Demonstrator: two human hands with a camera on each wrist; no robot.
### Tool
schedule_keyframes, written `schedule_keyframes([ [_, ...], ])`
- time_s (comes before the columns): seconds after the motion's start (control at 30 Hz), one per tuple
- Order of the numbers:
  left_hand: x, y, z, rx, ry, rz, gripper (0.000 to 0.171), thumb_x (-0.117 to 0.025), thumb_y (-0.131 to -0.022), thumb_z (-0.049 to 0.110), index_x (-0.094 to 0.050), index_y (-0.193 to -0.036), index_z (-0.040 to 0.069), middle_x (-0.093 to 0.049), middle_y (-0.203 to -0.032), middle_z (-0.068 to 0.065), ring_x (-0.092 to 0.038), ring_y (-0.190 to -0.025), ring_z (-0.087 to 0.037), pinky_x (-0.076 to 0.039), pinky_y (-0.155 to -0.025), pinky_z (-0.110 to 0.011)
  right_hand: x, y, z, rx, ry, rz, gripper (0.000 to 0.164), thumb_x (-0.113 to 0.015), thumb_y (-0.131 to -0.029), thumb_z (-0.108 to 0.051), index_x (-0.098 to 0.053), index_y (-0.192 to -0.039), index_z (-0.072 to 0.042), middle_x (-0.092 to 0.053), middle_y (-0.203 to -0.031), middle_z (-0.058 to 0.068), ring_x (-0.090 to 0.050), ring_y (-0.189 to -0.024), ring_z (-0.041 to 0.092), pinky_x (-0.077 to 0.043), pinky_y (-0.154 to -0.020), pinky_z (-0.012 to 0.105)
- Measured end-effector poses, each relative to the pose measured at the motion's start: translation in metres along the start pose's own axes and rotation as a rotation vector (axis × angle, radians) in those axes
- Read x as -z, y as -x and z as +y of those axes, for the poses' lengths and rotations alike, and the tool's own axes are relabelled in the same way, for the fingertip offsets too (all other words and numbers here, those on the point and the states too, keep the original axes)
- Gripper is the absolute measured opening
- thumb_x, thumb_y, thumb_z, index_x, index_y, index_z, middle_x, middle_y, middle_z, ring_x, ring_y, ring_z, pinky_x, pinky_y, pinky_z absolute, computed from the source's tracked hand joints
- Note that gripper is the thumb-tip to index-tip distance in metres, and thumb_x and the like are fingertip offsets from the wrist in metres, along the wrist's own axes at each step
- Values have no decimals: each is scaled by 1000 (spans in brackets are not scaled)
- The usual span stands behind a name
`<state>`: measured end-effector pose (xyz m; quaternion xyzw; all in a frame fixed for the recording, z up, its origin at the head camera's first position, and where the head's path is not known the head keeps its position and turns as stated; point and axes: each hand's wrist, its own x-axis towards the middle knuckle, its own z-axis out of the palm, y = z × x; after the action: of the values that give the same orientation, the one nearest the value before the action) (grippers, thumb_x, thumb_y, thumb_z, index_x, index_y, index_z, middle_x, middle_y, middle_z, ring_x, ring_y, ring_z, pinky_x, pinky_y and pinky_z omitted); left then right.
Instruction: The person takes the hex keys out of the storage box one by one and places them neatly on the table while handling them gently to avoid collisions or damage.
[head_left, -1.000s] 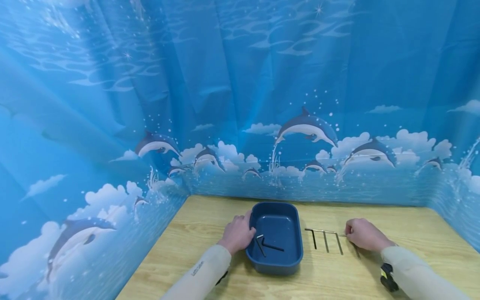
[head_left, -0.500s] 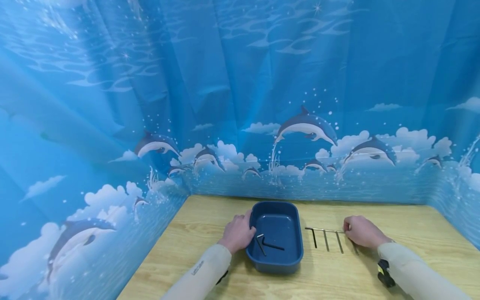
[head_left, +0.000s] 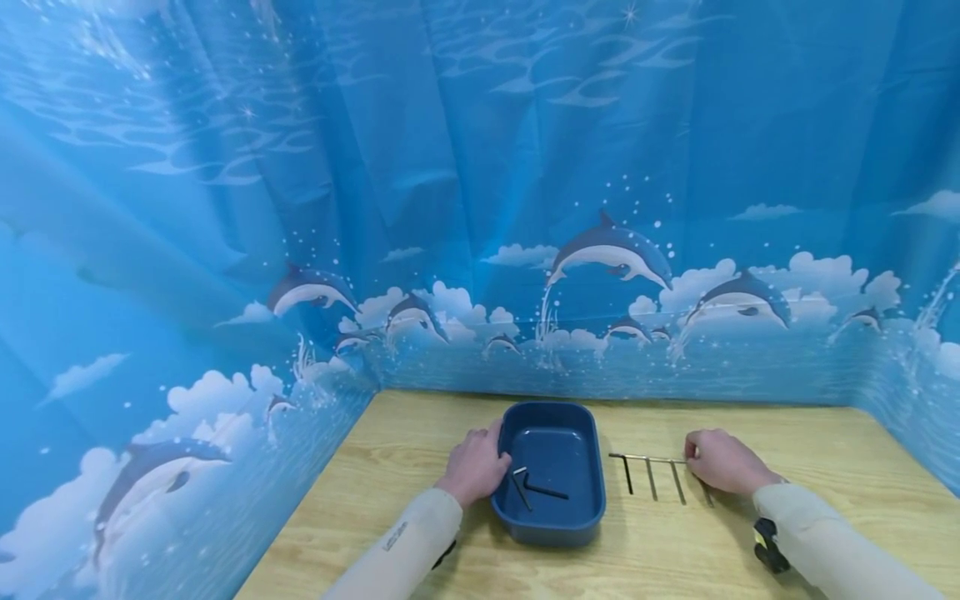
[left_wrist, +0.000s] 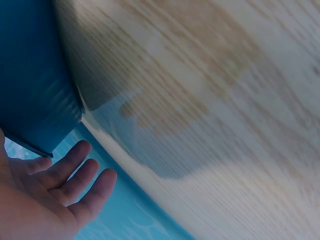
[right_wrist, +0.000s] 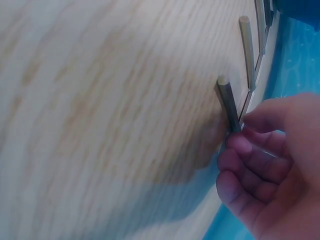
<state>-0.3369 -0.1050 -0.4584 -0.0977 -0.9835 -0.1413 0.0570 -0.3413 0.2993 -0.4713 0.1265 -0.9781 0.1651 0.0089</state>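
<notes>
At the left side of a deep blue plastic box (head_left: 551, 537), my left hand (head_left: 475, 468) grips the rim, thumb hooked over the edge; in the left wrist view its other fingers (left_wrist: 95, 192) reach out beyond the box. Two hex keys (head_left: 549, 492), black with one showing a bright end, lie inside. To the right of the box, several hex keys (head_left: 651, 479) form a row on the table, long arms toward me, short arms joining end to end. My right hand (head_left: 723, 461) pinches the rightmost hex key (right_wrist: 228, 100) near its bend, at the row's end.
The wood-grain table (head_left: 420, 425) backs onto a blue curtain (head_left: 465, 208) printed with dolphins and clouds, which also closes off the left and right sides. A dark band (head_left: 770, 546) sits at the right wrist.
My right hand has shifted slightly left with the hex key, bringing its short arm up to the end of the row. The left hand and box have stayed put.
</notes>
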Motion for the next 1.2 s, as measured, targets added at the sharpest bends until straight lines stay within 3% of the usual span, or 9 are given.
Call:
schedule_keyframes([
  [0.2, -1, 0, 0, 3, 5, -1, 59, -59, -98, 30, -43, -151, 11, -62, -134, -17, -57, -124, -34, -51, -96, -54, 3, 2, -9, 6, 46, 40, 10, -65, -93, -17, -65, -85, -10, -60, -72, -2, -51, -61, 15, -44, -57, 35],
  [0.4, -1, -1, 0, 9, -6, -10, 59, -58, -98, 31, -43, -152, 11, -62, -135, -16, -57, -124, -33, -52, -96, -53, 11, 2, -32, 53, 32, 52, 10, -67, -92, -17, -67, -85, -11, -62, -72, -3, -50, -59, 13, -44, -57, 35],
  [0.63, -2, -3, -1, -2, -8, -4, 59, -59, -98, 30, -44, -151, 10, -63, -133, -17, -59, -122, -33, -52, -95, -52, 20, -1, -63, 85, 6, 27, 11, -62, -95, -16, -67, -86, -12, -58, -66, -5, -48, -53, 13, -39, -52, 32],
  [1.2, -1, -2, 0, -6, -11, 0, 60, -60, -97, 31, -44, -151, 10, -63, -131, -17, -59, -121, -34, -52, -95, -53, 34, -20, -130, 176, -79, -6, 16, -60, -96, -14, -71, -84, -15, -58, -60, -5, -45, -48, 9, -39, -50, 29],
])
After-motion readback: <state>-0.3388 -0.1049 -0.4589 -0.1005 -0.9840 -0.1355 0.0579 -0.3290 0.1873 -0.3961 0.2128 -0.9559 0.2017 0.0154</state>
